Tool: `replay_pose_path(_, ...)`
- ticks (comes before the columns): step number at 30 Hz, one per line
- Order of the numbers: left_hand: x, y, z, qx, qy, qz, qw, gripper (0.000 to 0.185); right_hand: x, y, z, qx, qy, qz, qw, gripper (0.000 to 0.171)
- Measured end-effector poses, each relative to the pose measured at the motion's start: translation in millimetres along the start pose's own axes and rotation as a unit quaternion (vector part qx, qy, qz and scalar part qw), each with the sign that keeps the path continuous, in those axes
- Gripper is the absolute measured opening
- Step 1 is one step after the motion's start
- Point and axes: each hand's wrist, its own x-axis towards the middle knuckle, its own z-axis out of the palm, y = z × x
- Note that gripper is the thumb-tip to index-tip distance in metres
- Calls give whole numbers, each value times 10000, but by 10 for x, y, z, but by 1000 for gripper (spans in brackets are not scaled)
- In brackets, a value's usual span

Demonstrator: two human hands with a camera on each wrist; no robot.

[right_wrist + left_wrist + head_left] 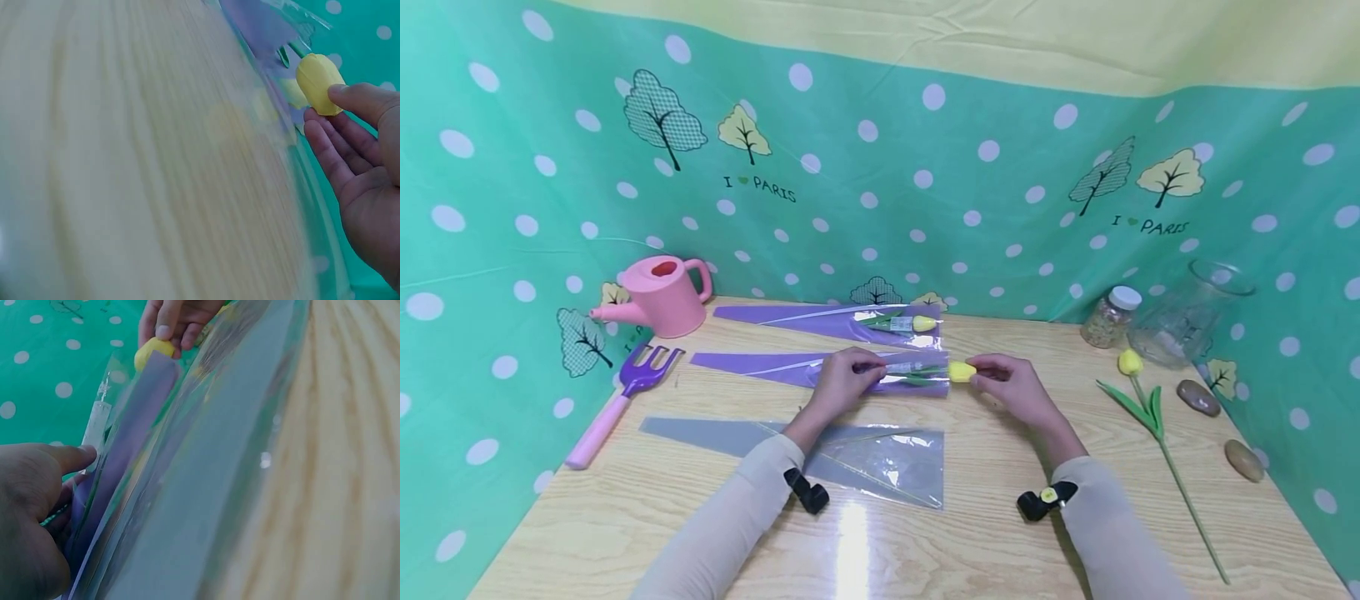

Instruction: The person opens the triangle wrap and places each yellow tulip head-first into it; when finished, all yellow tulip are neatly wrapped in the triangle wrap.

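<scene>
The right hand (1017, 392) pinches the yellow artificial tulip head (961, 372) between its thumb and fingertips, just right of the centre of the head view. The left hand (842, 383), near the centre, has thumb and fingers closed on the long, tapering purple-and-clear plastic flower sleeve (778, 367); the tulip's green leaves lie within it, while the yellow head juts past its wide right end. Just above, a second purple plastic sleeve (797, 321) holds another yellow tulip (923, 323). Below the hands lies a flat grey translucent plastic sleeve (891, 458), partly covered by the left forearm. At the left of the frame are a pink watering can (668, 300) and, below it, a purple-tined garden fork (613, 410) with a pink handle. On the right, a loose yellow tulip with a long green stem (1157, 421) lies slantwise below a white-lidded clear jar (1107, 321) and a clear glass vase (1180, 325), with two smooth brown stones (1198, 398) at the far right.
</scene>
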Motion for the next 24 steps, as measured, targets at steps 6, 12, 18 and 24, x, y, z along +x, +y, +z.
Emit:
replay_pose_path(6, 9, 3, -24, -4, 74, -3, 10000, 13, 71, 2, 77, 14, 99, 5, 10000, 34)
replay_pose_path(12, 12, 8, -34, 16, 27, -39, 10000, 13, 100, 20, 83, 121, 125, 187, 9997, 34)
replay_pose_path(18, 13, 11, -32, 60, -44, -76, 9999, 13, 108, 33, 86, 270, 102, 183, 9994, 35)
replay_pose_path(24, 14, 21, -29, 59, -94, -97, 9999, 13, 131, 7, 160, 276, 55, 103, 9996, 35)
